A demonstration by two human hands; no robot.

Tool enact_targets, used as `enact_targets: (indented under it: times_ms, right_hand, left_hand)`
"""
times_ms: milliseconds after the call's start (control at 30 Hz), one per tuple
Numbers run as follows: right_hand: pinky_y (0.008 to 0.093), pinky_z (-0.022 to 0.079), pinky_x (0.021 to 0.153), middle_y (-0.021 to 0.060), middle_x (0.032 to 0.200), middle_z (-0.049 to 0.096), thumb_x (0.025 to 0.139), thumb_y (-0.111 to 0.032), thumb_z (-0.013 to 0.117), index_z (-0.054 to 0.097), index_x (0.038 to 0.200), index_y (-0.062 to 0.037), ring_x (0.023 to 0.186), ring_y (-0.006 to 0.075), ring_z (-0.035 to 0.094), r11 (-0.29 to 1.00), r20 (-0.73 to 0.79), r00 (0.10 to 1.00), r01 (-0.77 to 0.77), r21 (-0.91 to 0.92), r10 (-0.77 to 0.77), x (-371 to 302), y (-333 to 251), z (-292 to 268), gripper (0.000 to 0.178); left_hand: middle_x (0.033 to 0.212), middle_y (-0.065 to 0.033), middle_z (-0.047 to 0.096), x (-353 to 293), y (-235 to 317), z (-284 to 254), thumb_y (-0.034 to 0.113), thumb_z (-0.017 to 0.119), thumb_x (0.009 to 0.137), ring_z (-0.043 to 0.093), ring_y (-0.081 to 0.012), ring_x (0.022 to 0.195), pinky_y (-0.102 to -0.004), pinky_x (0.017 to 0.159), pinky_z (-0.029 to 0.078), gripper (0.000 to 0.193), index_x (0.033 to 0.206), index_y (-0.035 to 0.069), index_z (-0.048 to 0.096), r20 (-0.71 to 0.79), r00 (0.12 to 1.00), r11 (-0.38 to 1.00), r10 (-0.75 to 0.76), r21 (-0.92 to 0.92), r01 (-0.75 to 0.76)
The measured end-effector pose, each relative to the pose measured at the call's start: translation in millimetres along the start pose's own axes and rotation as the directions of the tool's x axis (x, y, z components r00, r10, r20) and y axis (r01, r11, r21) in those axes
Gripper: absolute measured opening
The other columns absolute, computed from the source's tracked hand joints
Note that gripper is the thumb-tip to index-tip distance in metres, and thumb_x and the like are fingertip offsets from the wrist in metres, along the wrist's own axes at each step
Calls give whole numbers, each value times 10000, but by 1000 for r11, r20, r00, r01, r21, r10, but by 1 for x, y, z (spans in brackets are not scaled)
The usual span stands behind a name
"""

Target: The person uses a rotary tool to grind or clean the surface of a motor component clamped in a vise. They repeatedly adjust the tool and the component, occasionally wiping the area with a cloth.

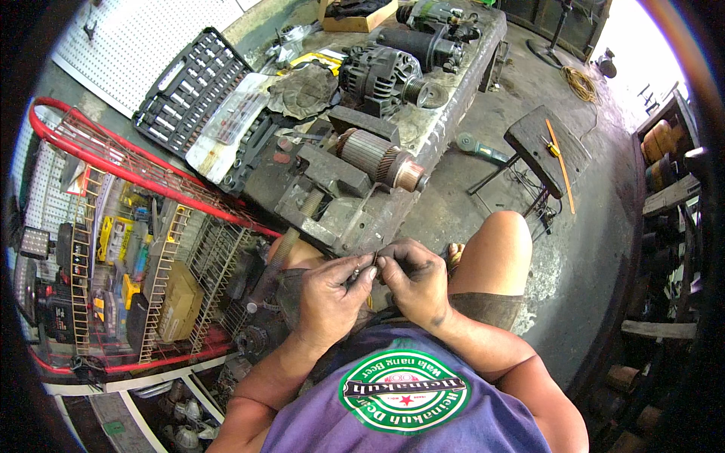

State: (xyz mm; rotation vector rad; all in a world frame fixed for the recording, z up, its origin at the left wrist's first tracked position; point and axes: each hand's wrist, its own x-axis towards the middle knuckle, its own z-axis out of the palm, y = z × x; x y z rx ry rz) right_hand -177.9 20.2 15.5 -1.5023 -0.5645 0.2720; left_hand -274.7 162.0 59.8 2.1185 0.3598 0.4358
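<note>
My left hand point(332, 298) and my right hand point(415, 281) meet in front of my lap, both closed in a pinch. Between their fingertips is something small, thin and dark, too small to name. Just beyond them stands a bench vise point(325, 219) with a long threaded screw. An armature point(370, 156) with copper windings and a copper commutator rests across the vise, its shaft pointing right. Neither hand touches the vise or the armature.
Behind the vise, an alternator point(377, 72) and a starter motor point(423, 49) sit on the workbench point(453, 102). A socket set point(192, 90) leans open at the left, above a red wire rack point(151, 174). At right are a small stool point(540, 147) and an angle grinder point(479, 147) on the floor.
</note>
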Motion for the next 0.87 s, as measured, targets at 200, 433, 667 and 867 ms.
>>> enact_targets:
  times_ms: [200, 433, 667, 867]
  right_hand:
    - [294, 558, 703, 87, 905, 726, 954, 13, 728, 748, 959, 28, 788, 140, 682, 995, 3, 997, -77, 64, 77, -2, 4, 2, 26]
    - [307, 567, 740, 91, 905, 736, 926, 16, 760, 743, 942, 15, 814, 158, 696, 995, -30, 997, 70, -78, -72, -2, 5, 0, 23]
    - [307, 566, 724, 85, 895, 737, 952, 2, 740, 741, 960, 13, 791, 160, 698, 996, 21, 1000, 16, -91, -14, -2, 0, -4, 14]
    - [366, 605, 783, 98, 994, 804, 1038, -136, 710, 771, 1053, -24, 833, 277, 761, 927, 178, 934, -337, 166, 308, -2, -4, -9, 129]
  left_hand:
    - [1076, -197, 816, -1, 3, 3, 58, 802, 941, 809, -294, 990, -369, 881, 629, 211, 1127, -40, 798, -27, 1000, 1000, 9, 31, -8]
    - [1071, -197, 817, -2, 2, 5, 58, 807, 940, 812, -286, 977, -359, 866, 631, 209, 1123, -44, 798, -37, 999, 1000, 7, 30, -5]
    - [1082, -198, 815, -2, 2, 4, 46, 811, 936, 812, -282, 980, -353, 861, 631, 213, 1129, -42, 795, -33, 999, 1000, 8, 24, -7]
    - [1104, -180, 819, -2, 2, 4, 50, 806, 949, 811, -292, 990, -354, 862, 633, 209, 1142, -28, 800, -38, 999, 1000, 26, 8, -25]
